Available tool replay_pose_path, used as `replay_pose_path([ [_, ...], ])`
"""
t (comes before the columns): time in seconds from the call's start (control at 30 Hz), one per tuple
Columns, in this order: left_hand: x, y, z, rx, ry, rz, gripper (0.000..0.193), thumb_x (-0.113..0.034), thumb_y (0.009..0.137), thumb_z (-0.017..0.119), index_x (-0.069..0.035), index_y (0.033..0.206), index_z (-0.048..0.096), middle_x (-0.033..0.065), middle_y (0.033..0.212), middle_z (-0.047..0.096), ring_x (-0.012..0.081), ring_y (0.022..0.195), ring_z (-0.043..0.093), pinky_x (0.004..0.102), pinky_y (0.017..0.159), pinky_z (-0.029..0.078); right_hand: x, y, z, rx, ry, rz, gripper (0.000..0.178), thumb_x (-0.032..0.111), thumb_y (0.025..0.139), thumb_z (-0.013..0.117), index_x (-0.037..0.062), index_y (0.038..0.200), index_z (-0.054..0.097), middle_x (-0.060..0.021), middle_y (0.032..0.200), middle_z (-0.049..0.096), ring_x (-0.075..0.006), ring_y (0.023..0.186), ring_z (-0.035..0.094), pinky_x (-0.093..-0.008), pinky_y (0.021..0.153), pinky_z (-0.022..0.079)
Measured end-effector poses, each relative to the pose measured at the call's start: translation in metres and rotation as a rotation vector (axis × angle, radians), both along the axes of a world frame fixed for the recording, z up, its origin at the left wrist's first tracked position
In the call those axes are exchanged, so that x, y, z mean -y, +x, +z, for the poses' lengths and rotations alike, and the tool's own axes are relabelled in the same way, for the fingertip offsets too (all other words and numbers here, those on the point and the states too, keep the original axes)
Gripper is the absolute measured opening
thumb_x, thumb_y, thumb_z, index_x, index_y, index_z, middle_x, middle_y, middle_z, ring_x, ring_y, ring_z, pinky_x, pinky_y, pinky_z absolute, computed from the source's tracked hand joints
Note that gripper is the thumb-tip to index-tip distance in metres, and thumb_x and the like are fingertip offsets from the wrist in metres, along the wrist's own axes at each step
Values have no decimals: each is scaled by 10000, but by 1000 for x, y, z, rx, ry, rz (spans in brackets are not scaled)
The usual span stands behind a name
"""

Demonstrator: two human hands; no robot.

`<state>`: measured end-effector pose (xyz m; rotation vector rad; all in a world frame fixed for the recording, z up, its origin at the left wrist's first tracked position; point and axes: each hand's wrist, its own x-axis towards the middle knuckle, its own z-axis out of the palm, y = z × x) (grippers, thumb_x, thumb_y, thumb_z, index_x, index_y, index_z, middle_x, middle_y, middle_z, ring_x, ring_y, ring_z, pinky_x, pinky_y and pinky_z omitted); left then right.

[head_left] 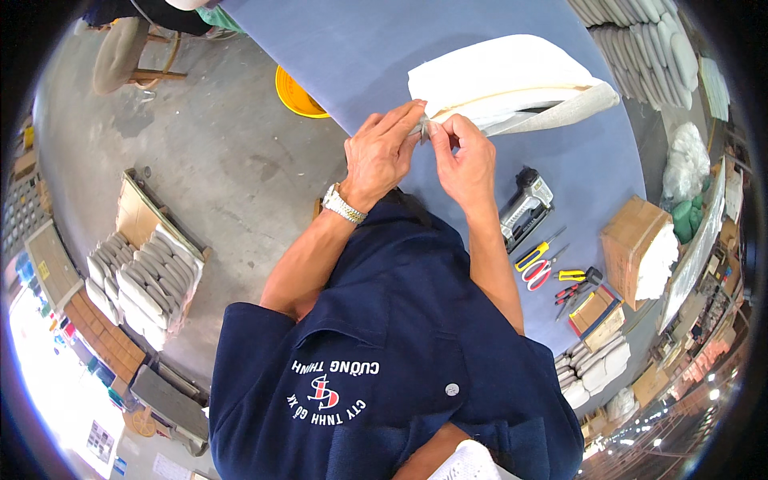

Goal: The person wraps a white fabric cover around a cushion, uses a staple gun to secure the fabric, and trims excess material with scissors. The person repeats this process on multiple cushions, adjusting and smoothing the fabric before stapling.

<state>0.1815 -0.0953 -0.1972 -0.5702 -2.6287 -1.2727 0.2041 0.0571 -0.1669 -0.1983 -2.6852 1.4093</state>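
Note:
A white padded seat cushion [500, 72] lies on the blue-grey table, partly wrapped in grey fabric [560, 112] that hangs loose along its near side. At the cushion's near left corner my left hand [380, 156], with a metal watch on its wrist, is closed on a gathered bit of the grey fabric. Pressed close beside it, my right hand [464, 164] pinches the same bit between thumb and finger. The fingertips hide most of the gathered fabric. To the right of my right forearm lies a staple gun [528, 206].
Nearer on the table [336, 48] are a yellow screwdriver [531, 257], red-handled scissors [538, 272] and pliers [572, 293]. A cardboard box [632, 240] stands at the right edge. A yellow basin [298, 94] sits beyond the left edge; stacked grey cushions [648, 56] rise at far right.

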Motion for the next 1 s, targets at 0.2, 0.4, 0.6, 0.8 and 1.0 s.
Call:
replay_pose_path([
  [0.2, 7, 7, -18, 293, 280, 47, 521, -147, 870, 818, -75, 1362, 662, 119, 1308, 716, 256, 1103, 722, 367, 942, 577, -11, 5, -22, -45, -187, 35, 263, 147, 978, 699, 2, 808, 559, -118, 729, 584, -229, 656, 552, -361, 652, 473],
  [0.4, -3, 30, -30, 414, 388, 19, 715, -356, 929, 782, 31, 1465, 511, 262, 1449, 577, 422, 1425, 489, 466, 1165, 400, -20, 19, -29, -6, -243, 58, 233, 138, 986, 696, -1, 832, 589, -101, 755, 611, -190, 701, 569, -329, 692, 479],
  [0.6, -18, 31, -32, 436, 294, 10, 743, -376, 979, 714, 33, 1520, 411, 314, 1517, 474, 506, 1471, 379, 519, 1211, 320, -27, 34, -47, -11, -355, 56, 167, 103, 983, 686, -3, 869, 623, -90, 788, 640, -184, 731, 591, -317, 717, 487],
  [0.8, -22, 19, -32, 427, 334, 56, 721, -384, 973, 711, 64, 1478, 458, 354, 1442, 522, 515, 1405, 454, 525, 1178, 357, -25, 25, -41, -56, -357, 84, 114, 80, 976, 675, -16, 916, 657, -106, 841, 674, -196, 775, 634, -325, 738, 503],
  [1.0, -19, 13, -25, 456, 210, 84, 718, -403, 962, 722, 80, 1443, 497, 370, 1372, 574, 505, 1345, 527, 509, 1114, 438, -61, 59, -25, 5, -397, -63, 88, 74, 980, 689, -8, 1011, 699, -90, 936, 721, -182, 855, 667, -303, 804, 526],
])
